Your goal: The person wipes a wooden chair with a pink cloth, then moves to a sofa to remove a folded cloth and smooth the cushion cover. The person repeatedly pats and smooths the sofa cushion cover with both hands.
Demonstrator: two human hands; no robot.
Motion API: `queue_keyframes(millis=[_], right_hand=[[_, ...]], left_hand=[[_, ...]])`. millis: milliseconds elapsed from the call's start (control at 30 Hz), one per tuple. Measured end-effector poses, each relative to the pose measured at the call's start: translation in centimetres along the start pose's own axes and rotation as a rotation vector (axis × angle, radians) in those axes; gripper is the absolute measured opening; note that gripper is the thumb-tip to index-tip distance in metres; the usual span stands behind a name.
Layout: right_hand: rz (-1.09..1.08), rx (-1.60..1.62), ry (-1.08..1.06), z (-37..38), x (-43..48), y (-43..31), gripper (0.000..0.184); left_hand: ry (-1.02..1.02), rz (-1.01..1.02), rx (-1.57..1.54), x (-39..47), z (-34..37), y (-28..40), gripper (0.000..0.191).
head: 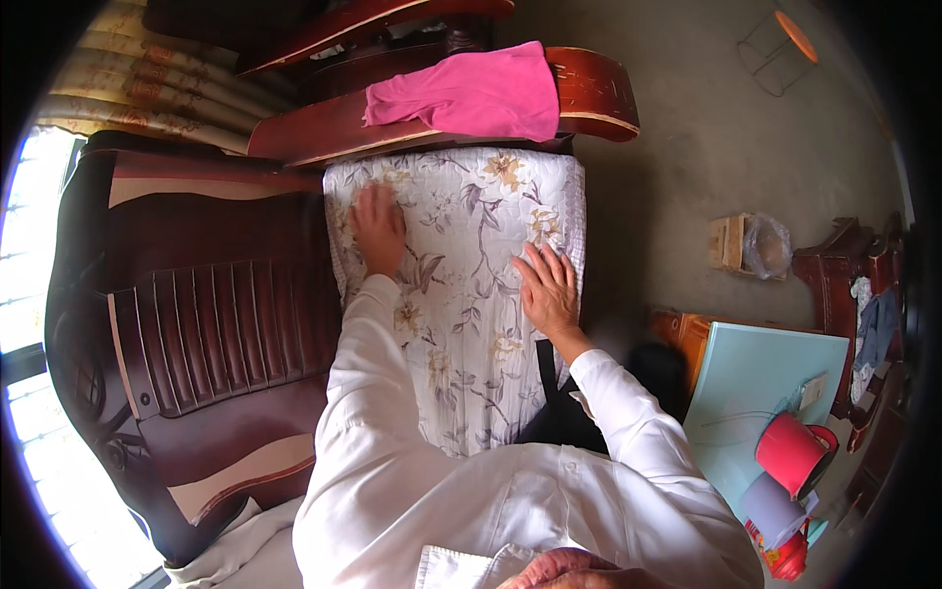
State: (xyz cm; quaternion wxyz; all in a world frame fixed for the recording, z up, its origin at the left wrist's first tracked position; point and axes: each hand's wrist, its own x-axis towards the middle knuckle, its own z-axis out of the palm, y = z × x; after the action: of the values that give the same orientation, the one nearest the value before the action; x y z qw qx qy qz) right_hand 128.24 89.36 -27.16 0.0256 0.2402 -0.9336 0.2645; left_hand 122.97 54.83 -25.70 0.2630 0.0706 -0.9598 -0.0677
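A quilted seat cover [456, 294] with a pattern of flowers and leafy stems lies over the seat of a dark wooden bench. My left hand [379, 224], slightly blurred, is over its far left part with the fingers spread; whether it presses the cloth I cannot tell. Near the right edge of the cover, my right hand [546, 291] rests flat, fingers apart. Neither hand holds anything. A pink cloth [471, 92] is draped across the wooden armrest [596, 92] beyond the cover's far edge.
The carved wooden backrest [228, 331] rises on the left beside a bright window. At right a low table [736, 390] with a pale blue top bears a red mug [791, 453] and a roll [773, 508]. A wooden box [727, 244] and an orange-topped stool [796, 37] stand on the floor.
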Motion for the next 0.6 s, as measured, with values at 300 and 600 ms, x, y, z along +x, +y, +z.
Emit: queue_keyframes(millis=[300, 600], right_hand=[[-0.013, -0.039, -0.009, 0.3, -0.1, 0.3, 0.051], [-0.019, -0.003, -0.024, 0.2, 0.4, 0.9, 0.054]], left_hand=[[-0.375, 0.295, -0.212, -4.1, -0.1, 2.1, 0.056], [-0.323, -0.002, -0.172, -14.7, -5.2, 2.7, 0.057]])
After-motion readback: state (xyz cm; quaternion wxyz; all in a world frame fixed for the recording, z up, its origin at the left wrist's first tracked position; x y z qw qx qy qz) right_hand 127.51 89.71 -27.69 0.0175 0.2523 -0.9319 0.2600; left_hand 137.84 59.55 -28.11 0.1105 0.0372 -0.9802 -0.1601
